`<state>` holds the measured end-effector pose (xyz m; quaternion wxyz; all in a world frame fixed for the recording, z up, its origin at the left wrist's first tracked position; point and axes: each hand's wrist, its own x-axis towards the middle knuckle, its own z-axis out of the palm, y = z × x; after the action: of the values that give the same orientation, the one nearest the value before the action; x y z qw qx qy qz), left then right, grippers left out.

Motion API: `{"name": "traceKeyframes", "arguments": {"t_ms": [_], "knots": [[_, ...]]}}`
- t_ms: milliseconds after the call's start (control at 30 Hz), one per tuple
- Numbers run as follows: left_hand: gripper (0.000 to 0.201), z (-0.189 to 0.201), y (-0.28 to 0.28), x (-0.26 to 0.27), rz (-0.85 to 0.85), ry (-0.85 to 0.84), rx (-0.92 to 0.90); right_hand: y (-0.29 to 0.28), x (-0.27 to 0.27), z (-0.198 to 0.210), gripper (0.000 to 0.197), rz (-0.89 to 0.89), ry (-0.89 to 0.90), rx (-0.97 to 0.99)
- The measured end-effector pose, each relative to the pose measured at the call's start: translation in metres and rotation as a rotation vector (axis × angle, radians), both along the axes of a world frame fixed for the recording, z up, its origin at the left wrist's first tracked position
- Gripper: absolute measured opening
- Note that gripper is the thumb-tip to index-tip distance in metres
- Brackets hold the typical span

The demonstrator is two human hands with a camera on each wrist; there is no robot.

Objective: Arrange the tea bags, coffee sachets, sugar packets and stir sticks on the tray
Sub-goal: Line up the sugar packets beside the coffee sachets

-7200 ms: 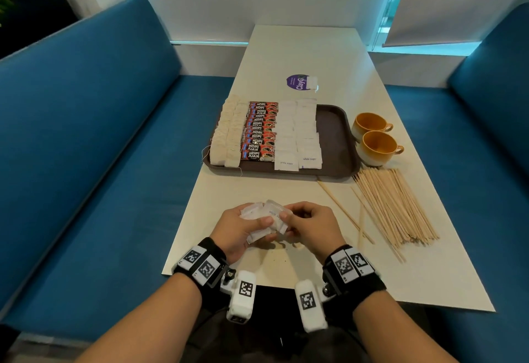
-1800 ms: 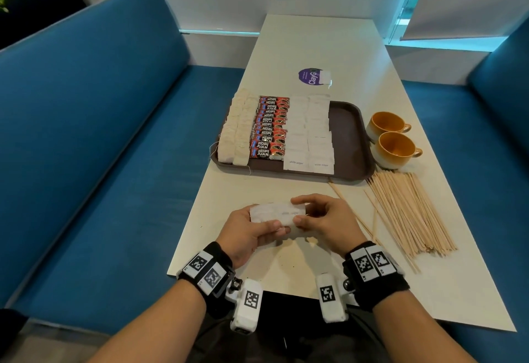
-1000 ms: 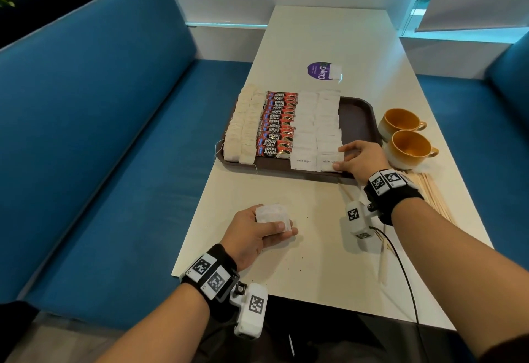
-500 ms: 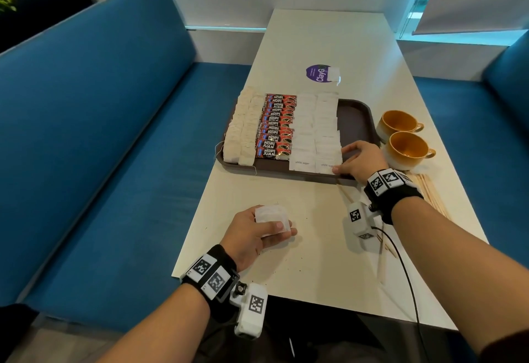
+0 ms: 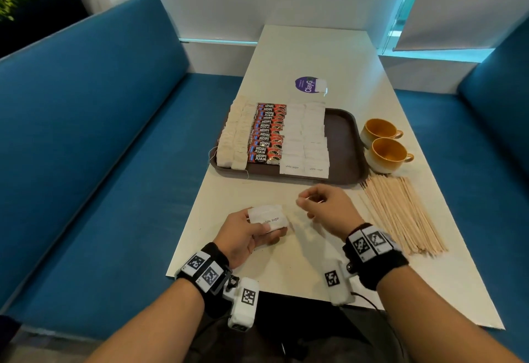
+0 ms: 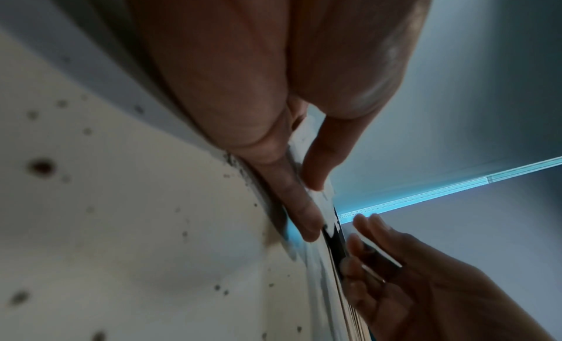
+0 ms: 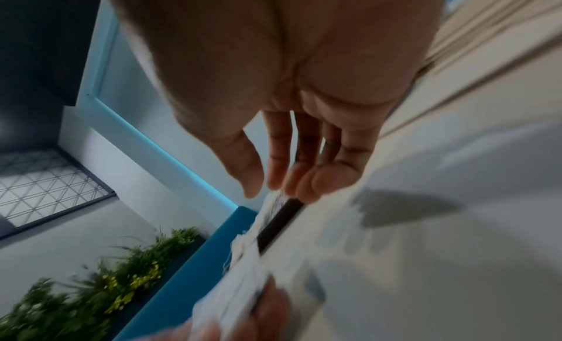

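Your left hand [image 5: 245, 232] has its grip closed round a small stack of sugar packets [image 5: 268, 217], held just above the near part of the tabletop [image 5: 300, 259]. Your right hand [image 5: 323, 205] hangs beside it, fingers loosely curled and holding nothing. It looks poised to take the next packet.

The stack is loose paper, so a careless pull from the top could drag two packets out or spill the rest. On the tray [image 5: 342, 145] the sugar rows [image 5: 307, 139] sit touching the coffee sachets [image 5: 267, 135], with the tea bags [image 5: 236, 133] at the far left. Setting a new packet down hard could shove those rows askew. The stir sticks [image 5: 400, 213] lie off the tray at the right, near your right wrist, and a sweep of the arm could scatter them toward the two cups [image 5: 382, 145].

Readable print: "white sugar" on the held packet and the nearest tray packets, "KOPI JUAN" on the sachets, "ClayG" on the purple sticker [image 5: 307, 85].
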<state>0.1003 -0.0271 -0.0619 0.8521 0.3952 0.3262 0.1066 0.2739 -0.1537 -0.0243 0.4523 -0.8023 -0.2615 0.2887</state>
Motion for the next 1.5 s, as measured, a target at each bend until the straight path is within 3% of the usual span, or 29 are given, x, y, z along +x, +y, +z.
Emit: {"name": "traceKeyframes", "arguments": {"t_ms": [233,400,467,600,700,800,967,1100,1300,1500], "knots": [[0.036,0.001,-0.005,0.001,0.002,0.039,0.103,-0.009,-0.037,-0.026,0.015,-0.032,0.196,0.043],[0.024,0.001,-0.003,0.005,0.121,0.045,0.010,-0.020,-0.025,-0.022,0.018,-0.199,0.279,0.109],[0.030,0.002,-0.004,0.005,0.131,0.044,0.004,-0.024,-0.020,-0.016,0.015,-0.256,0.183,0.113],[0.026,0.003,-0.006,0.004,0.125,0.053,0.028,-0.026,-0.024,0.000,0.014,-0.241,-0.299,0.049],[0.024,0.002,-0.007,0.004,0.114,0.057,0.030,-0.013,-0.039,0.005,0.012,-0.122,-0.384,0.061],[0.025,0.002,-0.007,0.003,0.097,0.070,0.045,0.003,-0.059,-0.001,0.007,0.019,-0.377,0.037],[0.033,0.003,-0.003,0.000,0.103,0.040,-0.010,0.012,-0.074,-0.016,0.028,0.147,-0.333,-0.021],[0.030,0.001,0.001,-0.003,0.058,0.011,-0.052,0.009,-0.066,-0.025,0.031,0.227,-0.315,-0.090],[0.034,-0.004,-0.002,-0.002,-0.026,-0.015,0.072,0.001,-0.054,-0.028,0.016,0.006,-0.262,0.062],[0.032,-0.006,-0.004,-0.002,-0.039,-0.002,0.149,-0.005,-0.043,-0.027,0.021,0.032,-0.167,0.122]]}}
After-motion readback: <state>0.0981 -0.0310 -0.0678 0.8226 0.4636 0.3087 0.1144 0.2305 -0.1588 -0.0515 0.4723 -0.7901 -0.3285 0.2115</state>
